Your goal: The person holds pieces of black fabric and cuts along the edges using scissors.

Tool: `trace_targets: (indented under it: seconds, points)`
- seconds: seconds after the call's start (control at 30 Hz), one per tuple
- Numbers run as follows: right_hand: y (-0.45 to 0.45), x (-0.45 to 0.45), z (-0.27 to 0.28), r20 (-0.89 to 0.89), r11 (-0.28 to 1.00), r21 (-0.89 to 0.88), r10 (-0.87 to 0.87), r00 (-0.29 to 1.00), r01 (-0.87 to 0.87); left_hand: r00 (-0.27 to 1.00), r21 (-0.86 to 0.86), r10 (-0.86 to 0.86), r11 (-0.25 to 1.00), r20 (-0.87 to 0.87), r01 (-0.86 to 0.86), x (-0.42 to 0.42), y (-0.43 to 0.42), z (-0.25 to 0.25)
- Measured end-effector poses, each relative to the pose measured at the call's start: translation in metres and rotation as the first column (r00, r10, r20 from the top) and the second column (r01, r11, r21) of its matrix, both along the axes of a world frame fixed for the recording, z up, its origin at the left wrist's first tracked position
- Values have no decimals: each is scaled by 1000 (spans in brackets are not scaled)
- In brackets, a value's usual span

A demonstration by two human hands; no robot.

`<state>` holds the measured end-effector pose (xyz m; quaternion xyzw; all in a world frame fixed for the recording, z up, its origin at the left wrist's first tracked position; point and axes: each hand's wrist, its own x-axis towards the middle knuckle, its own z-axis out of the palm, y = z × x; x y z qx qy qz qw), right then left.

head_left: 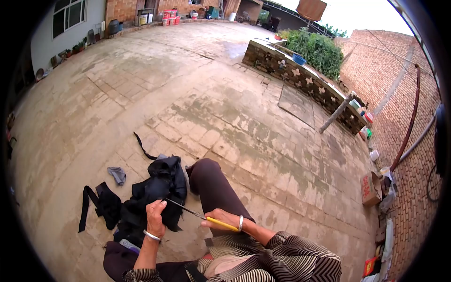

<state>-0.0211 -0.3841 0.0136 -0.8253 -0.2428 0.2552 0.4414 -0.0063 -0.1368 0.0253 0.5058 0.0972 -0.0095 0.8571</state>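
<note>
My right hand (221, 219) is closed round the yellow handle of a thin metal tool (188, 209), which points up and to the left. Near the tool's far tip, my left hand (155, 218) has its fingers pressed together at the edge of a black cloth (159, 181); what exactly they pinch is too small to make out. The black cloth lies heaped beside my knee. Left of it on the ground are another black piece with a strap (108, 204) and a small grey cloth (117, 175).
Worn paving (211, 108) spreads ahead. A low patterned wall (300, 77) with a blue basin (299, 59) stands at the upper right, a leaning post (337, 113) at its near end. A cardboard box (371, 189) sits by the brick wall (413, 174) at right.
</note>
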Motion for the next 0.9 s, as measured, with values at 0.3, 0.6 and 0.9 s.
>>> trace_targets:
  seconds: [0.3, 0.6, 0.9]
  points:
    - [0, 1, -7, 25, 1000, -14, 0, 1000, 0, 972, 147, -228, 965, 62, 217, 4, 1, 5]
    - [1, 0, -10, 22, 1000, -17, 2, 1000, -2, 968, 168, -240, 960, 79, 224, 5, 4, -8]
    - [7, -2, -14, 35, 1000, -18, -3, 999, 4, 971, 120, -227, 969, 75, 217, 2, 5, 4]
